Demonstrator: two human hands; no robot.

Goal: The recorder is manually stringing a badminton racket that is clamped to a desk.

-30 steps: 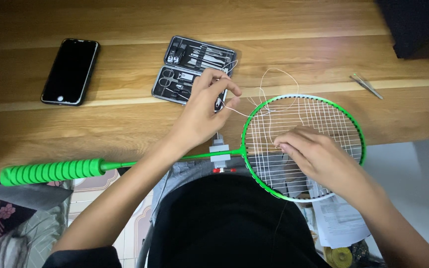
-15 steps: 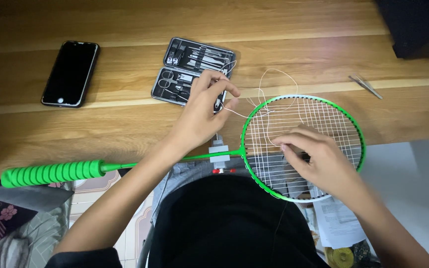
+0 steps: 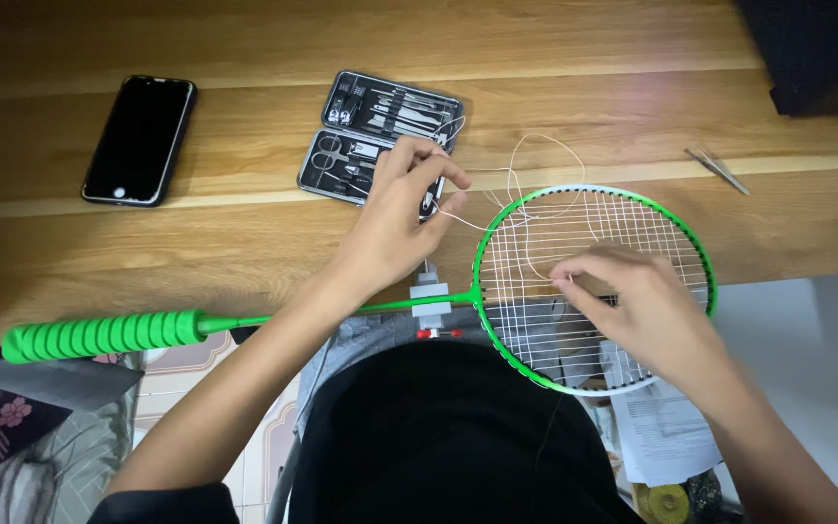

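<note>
My left hand [image 3: 402, 218] raised over the wooden table [image 3: 244, 243], fingers pinching loose white string [image 3: 535, 160], my right hand [image 3: 632, 306] curled on the green racket [image 3: 497, 209], fingertips nipping a strand.

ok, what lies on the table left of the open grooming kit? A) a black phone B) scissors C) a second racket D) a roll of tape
A: a black phone lies flat on the wooden table, to the left of the open grooming kit.
</note>
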